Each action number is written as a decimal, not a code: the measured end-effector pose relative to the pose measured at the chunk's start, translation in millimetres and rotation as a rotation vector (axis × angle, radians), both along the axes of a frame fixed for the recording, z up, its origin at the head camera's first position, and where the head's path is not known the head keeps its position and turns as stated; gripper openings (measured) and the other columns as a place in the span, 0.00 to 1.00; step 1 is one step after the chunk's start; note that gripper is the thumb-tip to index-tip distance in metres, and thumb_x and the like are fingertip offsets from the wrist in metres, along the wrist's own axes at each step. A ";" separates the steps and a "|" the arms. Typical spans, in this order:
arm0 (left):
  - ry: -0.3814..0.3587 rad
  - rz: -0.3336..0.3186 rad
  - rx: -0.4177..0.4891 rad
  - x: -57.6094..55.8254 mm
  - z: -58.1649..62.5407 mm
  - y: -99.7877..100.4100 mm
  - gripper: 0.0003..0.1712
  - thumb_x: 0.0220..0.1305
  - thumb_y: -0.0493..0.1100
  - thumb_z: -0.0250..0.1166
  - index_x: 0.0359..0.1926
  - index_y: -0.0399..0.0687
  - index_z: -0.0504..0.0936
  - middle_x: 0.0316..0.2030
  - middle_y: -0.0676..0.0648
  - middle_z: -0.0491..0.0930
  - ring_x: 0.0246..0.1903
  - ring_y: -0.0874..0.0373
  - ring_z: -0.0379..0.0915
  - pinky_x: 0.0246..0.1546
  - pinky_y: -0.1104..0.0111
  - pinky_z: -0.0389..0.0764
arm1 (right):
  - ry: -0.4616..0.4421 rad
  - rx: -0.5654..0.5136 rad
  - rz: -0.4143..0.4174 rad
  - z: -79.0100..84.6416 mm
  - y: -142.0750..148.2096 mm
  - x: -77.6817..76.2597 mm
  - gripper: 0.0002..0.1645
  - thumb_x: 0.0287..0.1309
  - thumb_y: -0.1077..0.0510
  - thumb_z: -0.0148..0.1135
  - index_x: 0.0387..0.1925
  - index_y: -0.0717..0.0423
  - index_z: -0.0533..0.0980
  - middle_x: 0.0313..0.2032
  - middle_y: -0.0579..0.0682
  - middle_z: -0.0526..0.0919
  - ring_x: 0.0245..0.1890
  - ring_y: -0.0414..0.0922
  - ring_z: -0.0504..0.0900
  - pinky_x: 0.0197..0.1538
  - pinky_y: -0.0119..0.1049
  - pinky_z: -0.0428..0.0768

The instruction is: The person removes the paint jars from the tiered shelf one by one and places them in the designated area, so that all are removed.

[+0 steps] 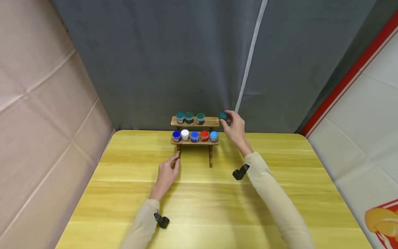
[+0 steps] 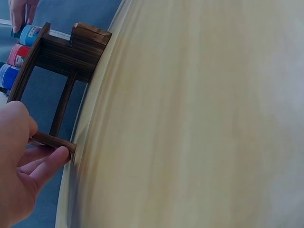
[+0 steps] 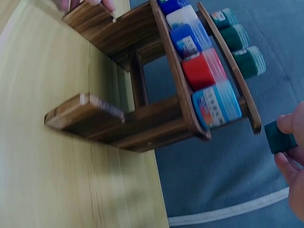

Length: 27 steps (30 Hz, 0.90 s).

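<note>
A two-tier wooden rack [image 1: 194, 143] stands at the table's back edge. My left hand [image 1: 166, 177] pinches the rack's left leg between thumb and fingers, as the left wrist view shows up close. Just off the right end of the upper shelf [image 1: 212, 121], my right hand [image 1: 235, 129] holds a dark teal paint jar [image 3: 279, 137] by thumb and fingertips. Three green-toned jars, one a dark green jar [image 1: 200, 118], sit on the upper shelf. Along the lower shelf are several jars, among them a white jar [image 1: 185, 134], a red jar [image 1: 204, 135] and a light blue jar [image 1: 214, 136].
A yellow wood-grain table [image 1: 199, 207] spreads in front of the rack. Behind it hangs a grey curtain [image 1: 155, 69] with a white strip [image 1: 252, 52]. Pale panels [image 1: 46, 121] flank the left, and a red-edged white panel [image 1: 367, 114] the right.
</note>
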<state>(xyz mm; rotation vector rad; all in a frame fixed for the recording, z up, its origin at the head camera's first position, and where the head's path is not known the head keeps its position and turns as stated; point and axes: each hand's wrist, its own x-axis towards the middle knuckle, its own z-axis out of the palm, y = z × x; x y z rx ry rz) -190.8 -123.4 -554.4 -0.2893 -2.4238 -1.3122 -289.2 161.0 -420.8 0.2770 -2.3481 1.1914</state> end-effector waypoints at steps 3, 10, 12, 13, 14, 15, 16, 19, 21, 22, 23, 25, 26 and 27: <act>-0.002 0.006 0.020 0.6 -1.8 -0.9 0.19 0.68 0.33 0.64 0.59 0.34 0.81 0.52 0.34 0.83 0.39 0.43 0.89 0.36 0.68 0.88 | 0.007 -0.005 -0.010 -3.9 4.6 0.7 0.23 0.62 0.64 0.69 0.56 0.68 0.77 0.50 0.65 0.83 0.47 0.59 0.84 0.53 0.51 0.85; -0.022 0.019 0.061 -0.6 -4.1 -2.8 0.19 0.69 0.34 0.64 0.59 0.36 0.81 0.53 0.33 0.83 0.40 0.43 0.88 0.35 0.70 0.88 | 0.008 0.007 -0.021 -12.6 16.4 2.8 0.22 0.62 0.62 0.69 0.56 0.68 0.77 0.49 0.66 0.82 0.47 0.60 0.85 0.53 0.52 0.85; -0.024 0.020 0.060 -1.1 -4.5 -2.7 0.18 0.69 0.34 0.64 0.58 0.36 0.81 0.52 0.33 0.83 0.40 0.43 0.88 0.36 0.69 0.88 | -0.018 -0.001 -0.023 -14.9 19.6 3.9 0.23 0.62 0.62 0.69 0.56 0.68 0.77 0.49 0.66 0.82 0.47 0.60 0.85 0.54 0.52 0.85; -0.025 0.019 0.059 -1.1 -4.7 -2.7 0.18 0.69 0.34 0.64 0.58 0.35 0.82 0.52 0.33 0.84 0.40 0.42 0.88 0.36 0.68 0.88 | -0.029 0.000 -0.027 -16.2 20.9 4.6 0.23 0.62 0.62 0.69 0.56 0.68 0.77 0.49 0.66 0.82 0.47 0.60 0.85 0.54 0.52 0.85; -0.027 0.021 0.057 -1.0 -4.9 -2.5 0.18 0.69 0.34 0.64 0.58 0.36 0.82 0.51 0.34 0.84 0.40 0.43 0.88 0.36 0.68 0.89 | -0.045 -0.001 -0.029 -17.6 22.1 5.6 0.23 0.62 0.62 0.69 0.56 0.68 0.77 0.49 0.66 0.82 0.47 0.60 0.85 0.54 0.53 0.84; -0.029 0.022 0.056 -0.9 -5.3 -2.5 0.17 0.69 0.34 0.64 0.57 0.36 0.82 0.51 0.34 0.85 0.39 0.43 0.88 0.36 0.67 0.89 | -0.056 0.000 -0.029 -19.0 22.8 6.5 0.23 0.62 0.62 0.69 0.57 0.68 0.76 0.49 0.66 0.82 0.48 0.60 0.84 0.55 0.53 0.84; -0.030 0.024 0.056 -0.8 -5.8 -2.4 0.17 0.69 0.34 0.64 0.57 0.36 0.82 0.50 0.34 0.85 0.39 0.43 0.88 0.35 0.67 0.89 | -0.062 0.006 -0.032 -20.4 23.2 7.6 0.23 0.62 0.62 0.69 0.57 0.68 0.76 0.49 0.66 0.82 0.48 0.60 0.84 0.54 0.53 0.84; -0.025 0.030 0.055 -0.7 -6.6 -1.7 0.16 0.69 0.34 0.64 0.56 0.36 0.83 0.47 0.34 0.86 0.38 0.44 0.89 0.34 0.66 0.89 | -0.062 0.015 -0.034 -25.7 23.9 10.1 0.24 0.61 0.63 0.70 0.56 0.69 0.76 0.49 0.67 0.82 0.47 0.60 0.85 0.54 0.54 0.85; -0.019 0.035 0.058 -1.5 -6.8 -0.9 0.16 0.69 0.34 0.64 0.56 0.36 0.83 0.46 0.34 0.87 0.37 0.44 0.88 0.34 0.66 0.89 | -0.061 0.014 -0.036 -29.7 24.8 11.3 0.24 0.61 0.64 0.70 0.56 0.69 0.76 0.49 0.67 0.82 0.46 0.61 0.85 0.53 0.54 0.85; -0.019 0.036 0.060 -1.9 -6.8 -0.5 0.16 0.69 0.34 0.64 0.55 0.36 0.83 0.46 0.34 0.87 0.37 0.44 0.88 0.33 0.66 0.89 | -0.060 0.014 -0.039 -31.8 25.4 11.9 0.24 0.60 0.64 0.70 0.56 0.70 0.76 0.48 0.67 0.82 0.46 0.61 0.85 0.52 0.54 0.85; -0.019 0.039 0.062 -2.4 -6.6 0.0 0.15 0.68 0.34 0.64 0.55 0.36 0.83 0.46 0.34 0.87 0.37 0.44 0.88 0.33 0.66 0.89 | -0.063 0.008 -0.040 -34.1 26.1 12.4 0.24 0.60 0.65 0.70 0.55 0.70 0.76 0.48 0.68 0.82 0.46 0.61 0.85 0.52 0.54 0.85; -0.024 0.041 0.069 -3.2 -5.8 1.1 0.15 0.68 0.34 0.64 0.54 0.35 0.83 0.46 0.34 0.87 0.37 0.44 0.88 0.34 0.66 0.89 | -0.073 -0.005 -0.042 -38.6 27.8 13.4 0.23 0.59 0.65 0.70 0.55 0.71 0.76 0.48 0.68 0.82 0.46 0.62 0.85 0.53 0.55 0.85; -0.031 0.044 0.070 -3.5 -5.3 1.8 0.15 0.69 0.34 0.64 0.54 0.35 0.83 0.45 0.34 0.88 0.37 0.45 0.88 0.33 0.65 0.89 | -0.083 -0.014 -0.043 -41.0 28.8 13.8 0.23 0.60 0.65 0.70 0.55 0.71 0.76 0.48 0.68 0.81 0.46 0.62 0.85 0.54 0.55 0.85; -0.039 0.047 0.071 -3.8 -5.0 2.3 0.14 0.69 0.34 0.64 0.54 0.36 0.84 0.45 0.35 0.88 0.37 0.45 0.87 0.34 0.65 0.89 | -0.094 -0.021 -0.044 -43.3 29.8 14.3 0.23 0.60 0.66 0.70 0.55 0.71 0.76 0.48 0.68 0.81 0.47 0.62 0.84 0.54 0.55 0.84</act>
